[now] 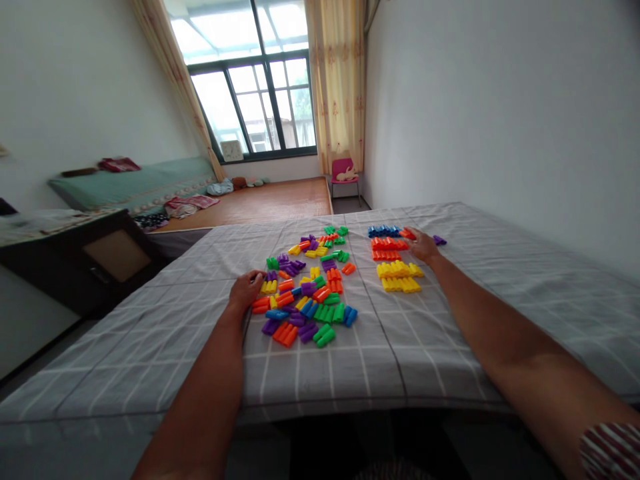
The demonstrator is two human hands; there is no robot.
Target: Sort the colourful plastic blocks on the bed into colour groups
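Note:
My right hand [424,247] is closed around an orange plastic piece [407,233], at the right end of a row of blue pieces [383,231]. Below that row lie orange rows [389,245] and yellow rows [399,269], side by side on the cloth. At the left edge of a mixed pile, my left hand [246,291] rests with fingers curled, close to some yellow pieces [269,287]; whether anything is in its fingers is hidden. The pile holds purple pieces [309,332], green pieces [329,313] and other colours, shaped like short joined tubes.
A grey checked cloth [200,360] covers the table. One purple piece [439,240] lies apart, right of my right hand. Beyond are a low bed platform [280,200], a pink chair [343,167] and a dark cabinet [85,260] at left.

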